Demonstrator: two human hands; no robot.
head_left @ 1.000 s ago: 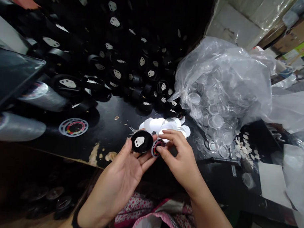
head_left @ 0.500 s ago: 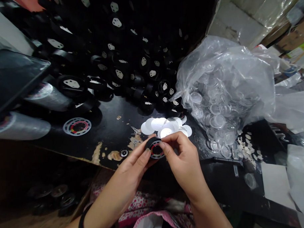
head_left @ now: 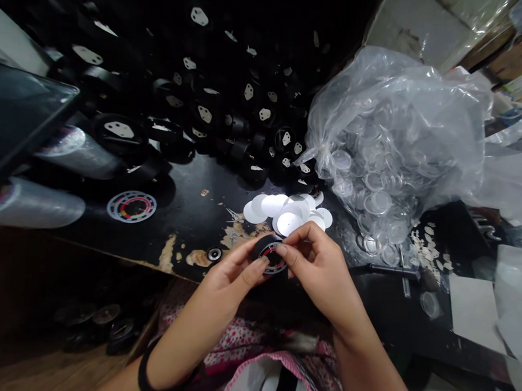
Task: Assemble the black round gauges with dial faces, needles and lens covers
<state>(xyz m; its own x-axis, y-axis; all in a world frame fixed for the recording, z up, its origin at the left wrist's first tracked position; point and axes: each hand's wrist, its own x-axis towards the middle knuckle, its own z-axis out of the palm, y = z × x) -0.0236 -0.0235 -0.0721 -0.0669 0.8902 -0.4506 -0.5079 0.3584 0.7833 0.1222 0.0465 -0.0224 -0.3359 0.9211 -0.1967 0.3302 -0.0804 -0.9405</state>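
Between my two hands is a small round black gauge (head_left: 269,261) with a printed dial, red and grey scale rings round a dark centre. My left hand (head_left: 236,271) is closed around its left side, the thumb lying on the dial's lower left edge. With thumb and forefinger my right hand (head_left: 312,257) grips the upper right edge of the dial; whether a smaller part sits in that pinch is hidden. Just beyond my fingers lies a heap of white discs (head_left: 291,219). A loose printed dial (head_left: 132,206) rests farther left, and a small black ring-shaped part (head_left: 214,254) is near my left wrist.
Many black gauge housings (head_left: 204,113) with pale plates pile up at the back. A plastic bag of clear round covers (head_left: 379,177) stands at the right. Nearby are a dark-handled tool (head_left: 393,272), small pale pieces (head_left: 428,247) and a white card (head_left: 475,311). Wrapped dial stacks (head_left: 36,203) lie left.
Both hands and the gauge have shifted slightly right in view. My left thumb has moved farther onto the dial face. The camera view has tilted a little.
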